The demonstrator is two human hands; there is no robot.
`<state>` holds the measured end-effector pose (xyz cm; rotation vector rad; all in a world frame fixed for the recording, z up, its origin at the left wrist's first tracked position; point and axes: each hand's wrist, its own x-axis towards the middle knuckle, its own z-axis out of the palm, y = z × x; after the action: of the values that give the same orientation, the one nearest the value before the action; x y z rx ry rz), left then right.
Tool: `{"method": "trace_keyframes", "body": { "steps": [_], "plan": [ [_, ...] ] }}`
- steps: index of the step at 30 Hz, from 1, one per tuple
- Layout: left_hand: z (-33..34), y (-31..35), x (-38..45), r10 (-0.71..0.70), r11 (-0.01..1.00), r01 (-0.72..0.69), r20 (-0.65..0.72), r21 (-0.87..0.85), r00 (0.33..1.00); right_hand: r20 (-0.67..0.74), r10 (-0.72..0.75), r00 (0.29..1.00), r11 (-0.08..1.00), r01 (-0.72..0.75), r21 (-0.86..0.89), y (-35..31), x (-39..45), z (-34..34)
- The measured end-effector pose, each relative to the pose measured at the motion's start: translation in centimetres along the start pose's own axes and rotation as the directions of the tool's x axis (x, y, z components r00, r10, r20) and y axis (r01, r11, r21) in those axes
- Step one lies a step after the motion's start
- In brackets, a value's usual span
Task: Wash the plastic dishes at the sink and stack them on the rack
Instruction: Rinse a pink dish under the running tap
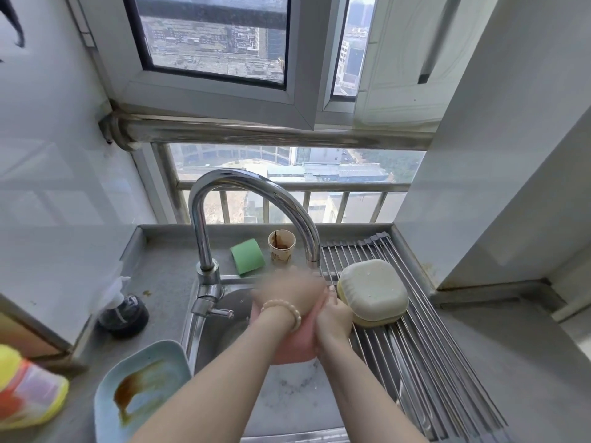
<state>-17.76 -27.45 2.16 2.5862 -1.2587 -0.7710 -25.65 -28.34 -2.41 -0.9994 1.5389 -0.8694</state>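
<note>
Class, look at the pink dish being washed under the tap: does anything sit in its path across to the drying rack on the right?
Partly. Upturned cream dishes sit on the rack right beside the right hand, blocking that spot. The nearer rack bars are bare, so the pink dish could go there.

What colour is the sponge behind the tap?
Green. The sponge shows best in the head view, leaning beside a stained paper cup.

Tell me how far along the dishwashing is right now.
Done, apparently: stacked cream and yellow dishes sit upside down on the rack. In hand: the left hand and right hand work a pink dish over the sink; the left is motion-blurred. Left: the stained blue plate and the stained paper cup.
</note>
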Motion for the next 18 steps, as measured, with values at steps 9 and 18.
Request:
{"method": "trace_keyframes", "body": {
  "steps": [9,18],
  "plan": [
    [-1.3,-1.6,3.8,-0.009,0.963,0.019,0.037,-0.269,0.999,0.073,-0.033,0.997,0.996,0.038,-0.08,0.5,0.8,0.0],
    [0.9,-2.9,0.0,0.219,0.976,-0.215,-0.115,0.044,0.969,0.103,0.176,0.979,0.965,-0.192,0.179,-0.2,1.0,-0.3]
  ]
}}
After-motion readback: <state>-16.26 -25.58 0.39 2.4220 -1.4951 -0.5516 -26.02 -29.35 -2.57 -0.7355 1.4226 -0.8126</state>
